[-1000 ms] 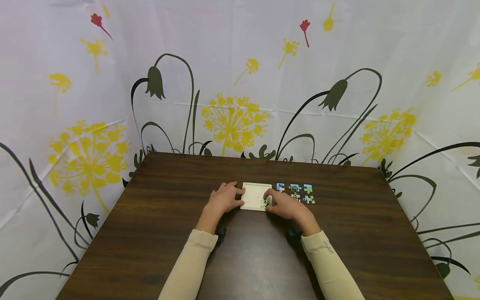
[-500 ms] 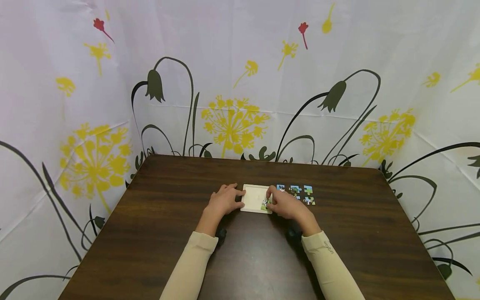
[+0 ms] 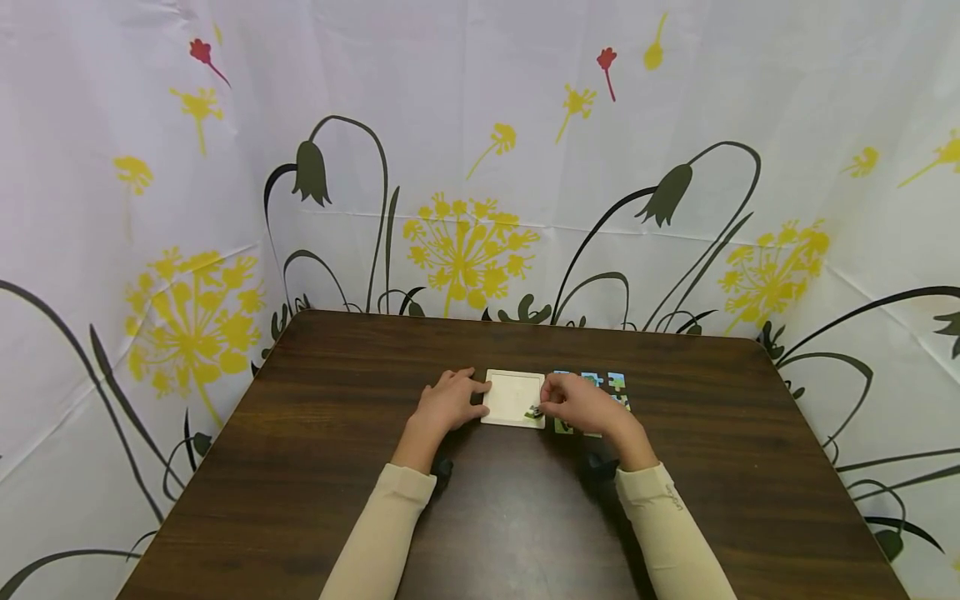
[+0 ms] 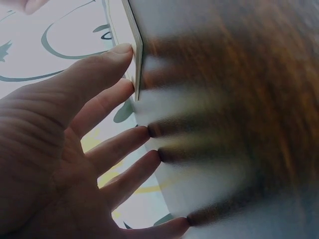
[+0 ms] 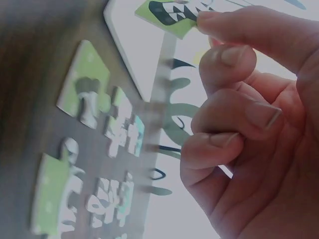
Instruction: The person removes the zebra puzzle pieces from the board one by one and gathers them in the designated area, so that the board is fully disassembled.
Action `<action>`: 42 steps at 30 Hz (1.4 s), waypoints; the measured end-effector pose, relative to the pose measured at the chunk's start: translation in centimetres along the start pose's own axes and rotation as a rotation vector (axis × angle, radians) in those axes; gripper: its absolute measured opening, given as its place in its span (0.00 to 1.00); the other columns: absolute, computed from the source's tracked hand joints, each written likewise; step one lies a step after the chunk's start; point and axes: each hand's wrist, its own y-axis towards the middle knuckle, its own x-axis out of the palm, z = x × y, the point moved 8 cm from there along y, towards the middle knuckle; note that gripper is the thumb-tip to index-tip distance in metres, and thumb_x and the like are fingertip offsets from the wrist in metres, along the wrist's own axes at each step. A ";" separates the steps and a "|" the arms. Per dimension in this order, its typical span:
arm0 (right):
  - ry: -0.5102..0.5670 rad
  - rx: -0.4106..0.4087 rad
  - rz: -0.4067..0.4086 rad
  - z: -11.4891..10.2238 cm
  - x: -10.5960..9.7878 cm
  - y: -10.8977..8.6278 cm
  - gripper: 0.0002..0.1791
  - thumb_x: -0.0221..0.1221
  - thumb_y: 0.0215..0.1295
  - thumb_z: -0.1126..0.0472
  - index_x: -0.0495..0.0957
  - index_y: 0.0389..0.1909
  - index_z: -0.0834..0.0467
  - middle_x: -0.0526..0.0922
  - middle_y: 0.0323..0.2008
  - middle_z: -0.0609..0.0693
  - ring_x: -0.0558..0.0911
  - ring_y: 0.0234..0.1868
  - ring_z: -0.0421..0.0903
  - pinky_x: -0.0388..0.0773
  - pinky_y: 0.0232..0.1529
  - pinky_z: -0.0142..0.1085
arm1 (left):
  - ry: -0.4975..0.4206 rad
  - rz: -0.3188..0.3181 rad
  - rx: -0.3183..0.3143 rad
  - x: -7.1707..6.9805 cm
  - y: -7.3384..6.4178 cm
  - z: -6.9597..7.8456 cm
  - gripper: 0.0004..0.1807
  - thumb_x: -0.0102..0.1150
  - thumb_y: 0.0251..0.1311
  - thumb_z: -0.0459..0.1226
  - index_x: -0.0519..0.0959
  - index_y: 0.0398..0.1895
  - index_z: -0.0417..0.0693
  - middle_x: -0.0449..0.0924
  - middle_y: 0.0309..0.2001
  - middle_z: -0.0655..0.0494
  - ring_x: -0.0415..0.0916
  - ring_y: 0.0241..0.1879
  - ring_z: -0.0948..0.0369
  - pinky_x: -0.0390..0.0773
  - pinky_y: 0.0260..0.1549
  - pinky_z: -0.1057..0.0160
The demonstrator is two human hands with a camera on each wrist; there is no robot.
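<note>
A pale wooden puzzle tray point(image 3: 510, 395) lies near the middle of the table. My left hand point(image 3: 447, 398) is at its left side, thumb and index finger touching the edge. In the left wrist view the other fingers point(image 4: 132, 172) are spread, their tips on the tabletop. My right hand point(image 3: 585, 404) pinches a green, black and white puzzle piece point(image 5: 172, 12) between thumb and index finger, over the tray's lower right corner. The piece is tilted in the right wrist view, and the remaining fingers are curled into the palm.
Several loose puzzle pieces point(image 3: 617, 382) lie in rows right of the tray, partly hidden under my right hand. The right wrist view shows green-edged pieces point(image 5: 83, 74) near the tray. A white floral cloth point(image 3: 465, 125) hangs behind the dark wooden table point(image 3: 315, 450).
My right hand has shifted slightly right, and the pinched piece has moved with it from the tray's lower right corner area. Loose pieces below that hand now show. My left hand stays put.
</note>
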 end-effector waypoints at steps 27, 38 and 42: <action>0.025 0.069 0.064 3.8 -7.1 -5.6 0.05 0.62 0.75 0.64 0.80 0.38 0.62 0.82 0.33 0.51 0.76 0.33 0.44 0.74 0.34 0.37 | -0.002 0.008 0.014 0.0 -0.1 -0.1 0.30 0.69 0.72 0.48 0.77 0.76 0.63 0.62 0.84 0.49 0.58 0.82 0.43 0.58 0.75 0.24; 0.009 0.210 -0.012 6.7 -7.9 -7.9 0.07 0.61 0.73 0.65 0.83 0.37 0.67 0.81 0.34 0.51 0.73 0.34 0.45 0.72 0.37 0.39 | 0.004 0.005 0.011 0.0 0.0 -0.1 0.30 0.69 0.73 0.49 0.77 0.77 0.63 0.61 0.84 0.50 0.57 0.83 0.43 0.58 0.75 0.24; 0.027 0.276 -0.052 7.6 -7.4 -8.5 0.07 0.60 0.70 0.68 0.83 0.34 0.66 0.77 0.30 0.49 0.71 0.31 0.45 0.69 0.35 0.38 | -0.001 0.001 0.010 0.0 0.0 -0.2 0.30 0.68 0.73 0.49 0.77 0.77 0.64 0.61 0.85 0.50 0.56 0.83 0.43 0.57 0.76 0.24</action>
